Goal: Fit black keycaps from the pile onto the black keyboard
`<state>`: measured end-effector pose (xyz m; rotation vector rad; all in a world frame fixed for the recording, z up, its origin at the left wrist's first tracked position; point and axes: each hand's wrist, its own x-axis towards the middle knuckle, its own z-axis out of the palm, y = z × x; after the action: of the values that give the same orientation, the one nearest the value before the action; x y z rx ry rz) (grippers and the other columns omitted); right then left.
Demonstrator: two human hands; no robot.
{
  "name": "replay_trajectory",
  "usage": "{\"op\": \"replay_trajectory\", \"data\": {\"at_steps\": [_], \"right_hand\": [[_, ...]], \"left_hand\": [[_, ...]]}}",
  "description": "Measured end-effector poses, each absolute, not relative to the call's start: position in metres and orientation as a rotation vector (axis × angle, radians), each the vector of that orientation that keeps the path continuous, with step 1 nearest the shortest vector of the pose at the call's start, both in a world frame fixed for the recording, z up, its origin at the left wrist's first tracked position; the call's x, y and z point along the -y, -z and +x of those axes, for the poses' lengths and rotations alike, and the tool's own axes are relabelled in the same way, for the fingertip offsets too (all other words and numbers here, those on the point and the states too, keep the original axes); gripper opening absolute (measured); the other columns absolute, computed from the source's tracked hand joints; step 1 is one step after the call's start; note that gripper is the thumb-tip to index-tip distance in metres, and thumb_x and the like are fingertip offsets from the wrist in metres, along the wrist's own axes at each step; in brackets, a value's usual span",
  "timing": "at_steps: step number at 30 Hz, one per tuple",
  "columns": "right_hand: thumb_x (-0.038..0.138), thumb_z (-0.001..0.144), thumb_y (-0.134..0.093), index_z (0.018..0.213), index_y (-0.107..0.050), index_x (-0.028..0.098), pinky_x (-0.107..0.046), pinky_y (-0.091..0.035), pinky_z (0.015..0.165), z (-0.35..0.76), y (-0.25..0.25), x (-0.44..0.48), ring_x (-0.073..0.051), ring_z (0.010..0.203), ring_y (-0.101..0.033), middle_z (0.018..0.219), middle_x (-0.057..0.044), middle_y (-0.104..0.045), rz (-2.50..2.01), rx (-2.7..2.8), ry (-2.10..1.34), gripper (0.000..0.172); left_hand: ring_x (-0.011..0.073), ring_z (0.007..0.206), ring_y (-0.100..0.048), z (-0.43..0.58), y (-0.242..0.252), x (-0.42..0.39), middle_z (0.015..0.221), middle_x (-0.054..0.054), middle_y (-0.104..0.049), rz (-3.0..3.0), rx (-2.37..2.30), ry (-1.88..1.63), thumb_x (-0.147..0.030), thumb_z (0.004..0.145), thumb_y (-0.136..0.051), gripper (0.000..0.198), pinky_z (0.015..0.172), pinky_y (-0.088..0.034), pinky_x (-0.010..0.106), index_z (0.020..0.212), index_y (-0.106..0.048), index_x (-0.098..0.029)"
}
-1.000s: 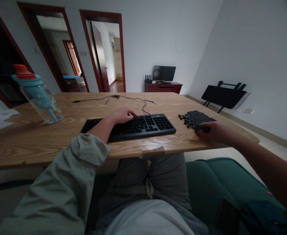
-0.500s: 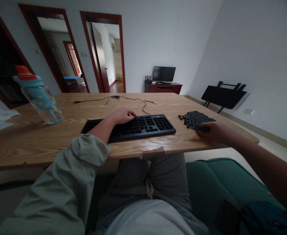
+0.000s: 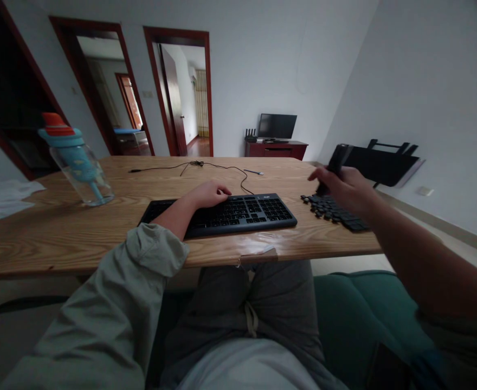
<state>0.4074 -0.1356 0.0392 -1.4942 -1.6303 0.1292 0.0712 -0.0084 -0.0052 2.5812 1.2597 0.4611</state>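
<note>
The right hand [image 3: 350, 187] has its fingers wrapped around a black tool [image 3: 338, 157], too blurry to name better, up above the loose black keycaps [image 3: 349, 219]. The left hand [image 3: 209, 195] lies on the back edge of the computer keyboard [image 3: 277, 211]; I can't tell if its fingers pinch anything. From the keyboard's middle, the keycaps sit at 3 o'clock, the keyboard cable [image 3: 226, 166] at 12 and the straw water bottle [image 3: 82, 169] at 10, all on the wooden table [image 3: 79, 233]. If the right hand dropped low, the tool could bump the keycaps and mix them up, and if the left hand pressed too lightly, the keyboard might slide
</note>
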Motion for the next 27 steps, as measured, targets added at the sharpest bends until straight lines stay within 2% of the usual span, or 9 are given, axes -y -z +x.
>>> {"op": "replay_trajectory", "data": {"at_steps": [1, 2, 5, 8, 13, 19, 27], "right_hand": [[0.051, 0.095, -0.054, 0.086, -0.075, 0.016, -0.028, -0.043, 0.061, 0.387, -0.043, 0.126, -0.016, 0.062, -0.059, 0.07, -0.006, -0.068, -1.457, 1.738, -0.147, 0.042], [0.054, 0.095, -0.053, 0.08, -0.073, 0.015, -0.027, -0.043, 0.061, 0.367, -0.044, 0.116, -0.016, 0.062, -0.059, 0.07, -0.006, -0.068, -1.406, 1.784, -0.133, 0.046], [0.058, 0.091, -0.058, 0.069, -0.067, 0.016, -0.027, -0.038, 0.057, 0.311, -0.038, 0.078, -0.017, 0.062, -0.058, 0.067, -0.006, -0.066, -1.329, 1.923, -0.16, 0.048], [0.052, 0.092, -0.056, 0.063, -0.061, 0.017, -0.028, -0.036, 0.055, 0.276, -0.021, 0.043, -0.017, 0.06, -0.058, 0.063, -0.007, -0.065, -1.353, 1.869, -0.235, 0.045], [0.038, 0.093, -0.054, 0.066, -0.063, 0.017, -0.027, -0.041, 0.06, 0.268, 0.009, 0.02, -0.02, 0.067, -0.064, 0.072, -0.009, -0.071, -1.37, 1.758, -0.34, 0.035], [0.039, 0.095, -0.053, 0.07, -0.066, 0.017, -0.027, -0.043, 0.063, 0.278, 0.015, 0.022, -0.021, 0.071, -0.065, 0.075, -0.009, -0.073, -1.411, 1.746, -0.294, 0.036], [0.038, 0.093, -0.053, 0.068, -0.06, 0.018, -0.028, -0.042, 0.065, 0.275, 0.02, 0.019, -0.02, 0.07, -0.062, 0.072, -0.008, -0.069, -1.384, 1.805, -0.337, 0.032]], "left_hand": [[0.0178, 0.096, -0.071, 0.07, 0.005, 0.008, 0.11, 0.004, -0.078, 2.58, -1.249, -0.481, -0.022, 0.087, -0.056, 0.034, 0.087, -0.053, 0.025, 0.114, -0.077, -0.018], [0.0178, 0.097, -0.071, 0.07, 0.005, 0.008, 0.111, 0.004, -0.078, 2.58, -1.244, -0.505, -0.022, 0.087, -0.056, 0.034, 0.088, -0.053, 0.025, 0.114, -0.076, -0.018], [0.0178, 0.097, -0.071, 0.067, 0.005, 0.009, 0.112, 0.004, -0.077, 2.584, -1.226, -0.587, -0.021, 0.086, -0.056, 0.035, 0.088, -0.054, 0.025, 0.115, -0.075, -0.018], [0.0176, 0.094, -0.071, 0.066, 0.006, 0.01, 0.11, 0.004, -0.077, 2.587, -1.168, -0.642, -0.02, 0.085, -0.057, 0.034, 0.086, -0.055, 0.026, 0.114, -0.075, -0.018], [0.0181, 0.088, -0.071, 0.069, 0.012, 0.006, 0.101, 0.005, -0.079, 2.609, -1.117, -0.554, -0.026, 0.088, -0.061, 0.027, 0.082, -0.054, 0.027, 0.108, -0.077, -0.017], [0.0176, 0.087, -0.071, 0.071, 0.014, 0.005, 0.1, 0.003, -0.079, 2.627, -1.141, -0.526, -0.026, 0.089, -0.062, 0.026, 0.08, -0.053, 0.027, 0.108, -0.078, -0.019], [0.0194, 0.092, -0.07, 0.076, 0.018, 0.001, 0.101, 0.005, -0.079, 2.718, -1.149, -0.484, -0.028, 0.089, -0.064, 0.024, 0.086, -0.051, 0.029, 0.106, -0.079, -0.018]]}}
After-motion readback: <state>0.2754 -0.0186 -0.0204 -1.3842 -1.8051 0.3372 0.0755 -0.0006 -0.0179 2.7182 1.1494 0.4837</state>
